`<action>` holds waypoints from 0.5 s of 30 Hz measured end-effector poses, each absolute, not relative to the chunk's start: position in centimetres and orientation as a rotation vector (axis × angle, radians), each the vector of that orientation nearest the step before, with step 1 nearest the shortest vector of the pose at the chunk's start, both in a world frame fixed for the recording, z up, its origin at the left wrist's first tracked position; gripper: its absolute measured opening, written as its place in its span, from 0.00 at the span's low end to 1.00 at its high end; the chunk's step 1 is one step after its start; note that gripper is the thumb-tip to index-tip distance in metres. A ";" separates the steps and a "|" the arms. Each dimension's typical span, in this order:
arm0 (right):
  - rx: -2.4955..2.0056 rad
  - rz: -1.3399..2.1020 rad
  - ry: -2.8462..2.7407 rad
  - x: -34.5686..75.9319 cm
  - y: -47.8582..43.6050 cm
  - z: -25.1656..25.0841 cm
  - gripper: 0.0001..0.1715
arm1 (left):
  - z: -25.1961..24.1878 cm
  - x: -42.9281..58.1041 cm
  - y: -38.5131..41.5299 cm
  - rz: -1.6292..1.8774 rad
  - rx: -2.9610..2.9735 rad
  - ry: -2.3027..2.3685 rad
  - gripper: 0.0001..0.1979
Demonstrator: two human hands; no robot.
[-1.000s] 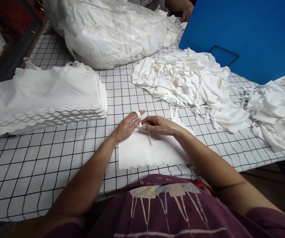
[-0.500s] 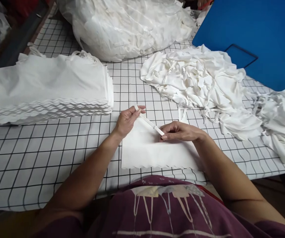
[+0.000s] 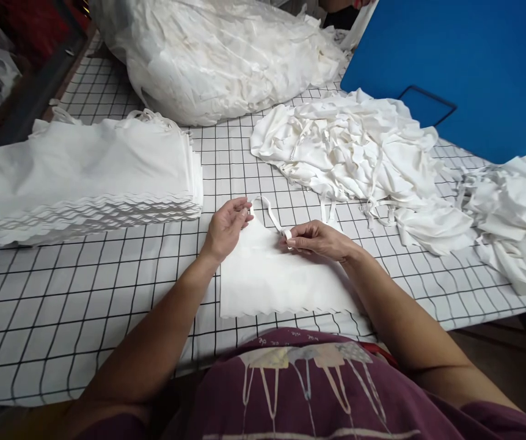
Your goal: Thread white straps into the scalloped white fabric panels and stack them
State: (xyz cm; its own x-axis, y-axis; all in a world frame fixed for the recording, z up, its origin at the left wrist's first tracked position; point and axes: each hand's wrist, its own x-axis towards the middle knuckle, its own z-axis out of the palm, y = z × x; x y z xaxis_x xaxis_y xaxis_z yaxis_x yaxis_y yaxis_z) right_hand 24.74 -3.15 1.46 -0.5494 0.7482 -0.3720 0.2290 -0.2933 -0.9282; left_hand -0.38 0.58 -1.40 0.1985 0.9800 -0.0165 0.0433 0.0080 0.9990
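Observation:
A white camisole (image 3: 285,287) lies flat on the table in front of me, its scalloped hem toward my body. Its thin shoulder strap (image 3: 269,211) arches loosely between my hands. My left hand (image 3: 226,227) is closed at the strap's upper left end, thumb and fingertips together by the fabric's top corner. Between thumb and forefinger, my right hand (image 3: 320,239) pinches the strap near a small slider (image 3: 286,233). That hand covers part of the camisole's upper right side, and its lower fingers are partly hidden.
On the left stands a neat stack of folded white camisoles (image 3: 88,165). Behind is a large clear bag of white garments (image 3: 226,61). Loose white garments (image 3: 349,143) are heaped right of centre, with another heap (image 3: 519,226) farther right, near a blue board (image 3: 450,55).
The strap, stretched straight between my hands before, now hangs slack in a curve. My right hand has shifted slightly left and up along it. The view has tilted a little.

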 end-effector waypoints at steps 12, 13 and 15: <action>-1.242 1.524 -1.604 23.4 -3.8 -0.2 0.18 | 0.8 -0.4 -1.6 0.424 2.285 0.931 0.11; -1.239 1.493 -1.621 23.3 -3.9 -0.2 0.18 | 0.8 -0.4 -1.6 0.403 2.287 0.946 0.11; -1.231 1.485 -1.660 23.0 -4.1 -0.3 0.17 | 0.8 -0.3 -1.8 0.383 2.273 0.964 0.11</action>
State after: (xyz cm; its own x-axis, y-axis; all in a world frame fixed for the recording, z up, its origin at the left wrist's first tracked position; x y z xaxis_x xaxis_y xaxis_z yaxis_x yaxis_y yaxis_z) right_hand 22.99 -4.07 -0.27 -0.4000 0.9043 -0.1491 0.2485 -0.0496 -0.9674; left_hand -0.27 -1.75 0.79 0.6897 0.7238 0.0194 0.5401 -0.5322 0.6519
